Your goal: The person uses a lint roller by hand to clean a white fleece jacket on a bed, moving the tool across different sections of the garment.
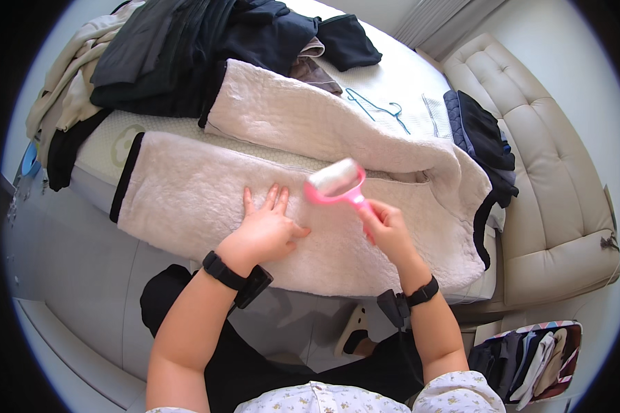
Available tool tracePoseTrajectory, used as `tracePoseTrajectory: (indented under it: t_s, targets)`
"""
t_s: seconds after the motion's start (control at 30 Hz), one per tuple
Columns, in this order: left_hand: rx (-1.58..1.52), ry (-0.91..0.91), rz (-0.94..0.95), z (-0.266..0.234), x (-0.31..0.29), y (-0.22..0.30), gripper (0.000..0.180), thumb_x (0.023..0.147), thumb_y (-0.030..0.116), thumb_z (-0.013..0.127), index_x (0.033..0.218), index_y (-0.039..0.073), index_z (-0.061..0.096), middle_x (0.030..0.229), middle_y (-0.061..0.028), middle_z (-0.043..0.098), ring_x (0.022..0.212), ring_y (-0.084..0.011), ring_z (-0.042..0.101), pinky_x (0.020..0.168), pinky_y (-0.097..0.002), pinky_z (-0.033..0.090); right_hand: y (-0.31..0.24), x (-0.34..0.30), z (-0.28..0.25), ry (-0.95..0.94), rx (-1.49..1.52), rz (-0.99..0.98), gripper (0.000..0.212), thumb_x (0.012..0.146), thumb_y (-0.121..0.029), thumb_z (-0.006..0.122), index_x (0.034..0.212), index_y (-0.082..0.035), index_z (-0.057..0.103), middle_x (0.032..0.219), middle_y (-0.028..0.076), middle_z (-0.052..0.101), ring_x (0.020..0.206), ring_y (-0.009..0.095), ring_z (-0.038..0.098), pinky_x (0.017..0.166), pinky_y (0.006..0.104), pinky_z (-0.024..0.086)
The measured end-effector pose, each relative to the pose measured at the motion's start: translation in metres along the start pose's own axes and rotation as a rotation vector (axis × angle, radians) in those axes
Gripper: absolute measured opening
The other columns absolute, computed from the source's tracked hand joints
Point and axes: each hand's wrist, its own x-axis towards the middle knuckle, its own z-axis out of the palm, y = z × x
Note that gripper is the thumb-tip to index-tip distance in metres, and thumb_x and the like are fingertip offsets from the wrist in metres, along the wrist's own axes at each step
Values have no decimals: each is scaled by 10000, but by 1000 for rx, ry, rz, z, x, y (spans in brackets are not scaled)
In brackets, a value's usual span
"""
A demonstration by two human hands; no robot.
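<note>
Cream fleece pants (179,175) with black cuffs and a black waistband lie spread across the bed, the two legs pointing left. My left hand (267,224) rests on the nearer leg, fingers spread and holding nothing. In my right hand (387,230) is the pink handle of a lint roller (334,180). Its white roll is tilted over the fleece near the pants' middle; whether it touches the fabric I cannot tell.
Dark folded clothes (165,55) are heaped at the far left beside beige garments (76,82). A blue hanger (379,110) lies on the bed (406,76). Folded dark clothes (482,134) sit by the padded headboard (544,172). A box of clothes (577,344) stands at lower right.
</note>
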Motion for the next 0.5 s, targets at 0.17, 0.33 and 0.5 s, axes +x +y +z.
tracePoseTrajectory:
  t_s: [0.17,0.33,0.5]
  targets:
    - [-109,-9,70,-1,-4,-17,219,850,288,699,1059,293,767,1528,-346,273,1496,-414,155,1113,-725,53,3,-25,-25,-174,-181,-96,284,942,-157,640,1155,27,680,672,-34,555,604,35,489,526,233,381]
    - [-143,42,68,-4,-12,-20,172,857,266,705,1009,280,784,1517,-349,292,1496,-403,163,1123,-711,37,-19,-5,-43,90,-34,-53,251,960,-159,614,1119,20,690,646,-60,539,537,17,440,480,209,329]
    - [-159,33,84,-6,-9,-19,188,852,252,708,1020,287,783,1523,-347,284,1497,-400,159,1126,-706,26,8,11,21,75,-46,-75,257,949,-164,612,1119,16,679,656,21,584,568,77,501,522,267,388]
